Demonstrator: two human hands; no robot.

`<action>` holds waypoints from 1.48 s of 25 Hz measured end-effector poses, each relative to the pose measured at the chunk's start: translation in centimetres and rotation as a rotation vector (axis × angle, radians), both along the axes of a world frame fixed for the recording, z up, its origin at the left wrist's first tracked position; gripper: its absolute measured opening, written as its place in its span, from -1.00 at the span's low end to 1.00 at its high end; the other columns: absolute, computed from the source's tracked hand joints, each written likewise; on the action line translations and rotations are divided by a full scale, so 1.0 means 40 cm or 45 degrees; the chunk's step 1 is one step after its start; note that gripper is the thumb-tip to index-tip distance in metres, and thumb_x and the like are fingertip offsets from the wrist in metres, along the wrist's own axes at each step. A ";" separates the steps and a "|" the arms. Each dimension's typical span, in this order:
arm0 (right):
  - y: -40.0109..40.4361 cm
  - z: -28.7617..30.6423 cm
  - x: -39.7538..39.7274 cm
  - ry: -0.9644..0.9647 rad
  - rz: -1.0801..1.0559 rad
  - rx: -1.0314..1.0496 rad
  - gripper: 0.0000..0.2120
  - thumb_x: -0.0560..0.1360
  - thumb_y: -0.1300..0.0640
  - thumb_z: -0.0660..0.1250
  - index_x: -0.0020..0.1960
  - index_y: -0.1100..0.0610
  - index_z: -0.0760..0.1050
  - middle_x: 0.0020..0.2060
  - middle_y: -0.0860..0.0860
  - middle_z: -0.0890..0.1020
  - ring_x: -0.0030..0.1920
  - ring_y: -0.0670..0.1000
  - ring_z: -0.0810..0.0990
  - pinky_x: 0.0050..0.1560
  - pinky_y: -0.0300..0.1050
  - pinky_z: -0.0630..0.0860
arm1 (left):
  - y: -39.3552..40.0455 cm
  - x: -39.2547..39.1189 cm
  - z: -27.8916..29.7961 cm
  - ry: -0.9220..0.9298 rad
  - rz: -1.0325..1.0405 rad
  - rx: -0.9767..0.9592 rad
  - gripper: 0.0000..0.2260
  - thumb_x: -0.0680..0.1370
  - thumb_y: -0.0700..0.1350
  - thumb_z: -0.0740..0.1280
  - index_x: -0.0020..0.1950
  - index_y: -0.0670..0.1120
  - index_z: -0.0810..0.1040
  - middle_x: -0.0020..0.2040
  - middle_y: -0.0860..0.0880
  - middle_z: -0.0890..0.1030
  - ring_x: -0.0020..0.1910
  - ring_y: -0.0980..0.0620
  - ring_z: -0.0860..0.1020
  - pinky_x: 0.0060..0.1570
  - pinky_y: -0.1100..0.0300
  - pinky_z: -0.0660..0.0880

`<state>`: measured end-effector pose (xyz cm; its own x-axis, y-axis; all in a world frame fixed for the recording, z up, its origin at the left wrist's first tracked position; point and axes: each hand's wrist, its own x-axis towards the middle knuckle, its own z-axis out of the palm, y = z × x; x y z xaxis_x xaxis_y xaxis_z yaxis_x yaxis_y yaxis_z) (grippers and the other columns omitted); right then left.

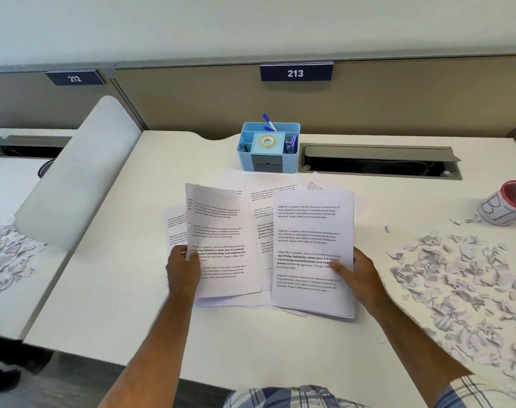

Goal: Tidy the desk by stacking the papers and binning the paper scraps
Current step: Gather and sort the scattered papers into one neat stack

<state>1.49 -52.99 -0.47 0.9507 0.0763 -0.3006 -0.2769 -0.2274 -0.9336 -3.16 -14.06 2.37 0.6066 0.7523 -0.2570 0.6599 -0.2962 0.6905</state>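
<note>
Left hand (182,265) and right hand (357,269) each pinch printed papers (312,248) above the desk (118,290).

The surface (127,290) is seen as a smooth, matt white laminate. The printed sheets (312,240) are made of thin, matt white paper, and the torn scraps (462,278) are of the same paper, with ragged edges. The desk organiser (268,148) is formed of smooth, slightly glossy light blue plastic. The cable tray (380,151) is finished in dull grey metal. The partition (192,98) is covered in a matt beige finish. The shirt (280,397) is of checked woven cloth
</note>
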 end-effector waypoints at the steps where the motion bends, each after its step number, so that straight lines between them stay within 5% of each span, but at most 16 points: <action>1: -0.001 0.002 0.000 0.000 -0.002 -0.002 -0.72 0.56 0.20 0.47 0.23 0.00 0.56 0.07 -0.20 0.71 0.03 -0.21 0.70 -0.04 -0.34 0.59 | 0.000 0.002 0.014 -0.025 -0.013 0.008 -0.80 0.64 -0.18 0.33 0.26 -0.16 0.58 0.19 -0.19 0.67 0.15 -0.23 0.62 0.16 -0.04 0.53; 11: 0.029 0.013 0.002 0.011 -0.020 0.049 -0.73 0.64 0.24 0.33 0.30 0.01 0.52 0.18 -0.13 0.68 0.15 -0.12 0.67 0.17 -0.11 0.58 | -0.042 -0.020 0.175 -0.386 -0.015 0.037 -0.83 0.67 -0.18 0.29 0.24 -0.07 0.56 0.09 0.01 0.64 0.02 -0.06 0.59 0.06 0.06 0.51; 17: 0.059 0.036 0.011 0.067 -0.029 0.213 -0.63 0.63 0.34 0.25 0.34 0.03 0.53 0.21 -0.08 0.70 0.21 -0.01 0.67 0.32 0.13 0.55 | -0.102 -0.035 0.208 -0.429 -0.085 -0.240 -0.84 0.64 -0.21 0.36 0.16 0.01 0.59 0.00 0.16 0.67 -0.02 0.17 0.63 -0.15 0.26 0.47; 23: 0.091 0.095 0.021 0.119 -0.029 0.406 -0.55 0.60 0.38 0.11 0.29 0.04 0.60 0.23 0.04 0.69 0.27 0.16 0.63 0.39 0.24 0.48 | -0.177 -0.028 0.164 -0.349 -0.260 -0.428 -0.83 0.63 -0.20 0.39 0.16 0.04 0.61 0.09 0.11 0.73 0.10 0.05 0.69 0.14 0.03 0.59; 28: 0.101 0.122 0.029 0.128 -0.183 0.534 -0.73 0.70 0.08 0.19 0.32 0.04 0.58 0.28 -0.01 0.66 0.36 0.07 0.57 0.48 0.17 0.40 | -0.230 -0.024 0.154 -0.272 -0.337 -0.749 -0.79 0.66 -0.17 0.38 0.29 0.01 0.57 0.15 0.06 0.75 0.13 0.01 0.72 0.27 -0.11 0.60; 33: 0.102 0.165 0.013 -0.066 -0.073 0.380 -0.70 0.62 0.17 0.39 0.35 0.08 0.50 0.21 0.00 0.70 0.21 0.06 0.68 0.21 0.10 0.61 | -0.269 -0.014 0.165 -0.230 -0.487 -0.841 -0.76 0.67 -0.19 0.36 0.32 0.01 0.61 0.17 0.02 0.74 0.15 -0.04 0.72 0.26 -0.16 0.61; 37: 0.093 0.204 0.012 -0.230 -0.119 0.266 -0.70 0.60 0.22 0.40 0.31 0.12 0.47 0.10 -0.09 0.72 0.07 -0.09 0.71 -0.05 -0.20 0.64 | -0.279 0.007 0.195 -0.305 -0.545 -0.724 -0.73 0.67 -0.23 0.35 0.31 0.05 0.62 0.15 0.08 0.74 0.14 0.05 0.71 0.19 0.01 0.64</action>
<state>1.95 -49.26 7.68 0.9932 0.0284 -0.1127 -0.1125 -0.0065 -0.9936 -2.86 -25.23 10.15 0.9045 0.2287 -0.3599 0.3797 -0.0478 0.9239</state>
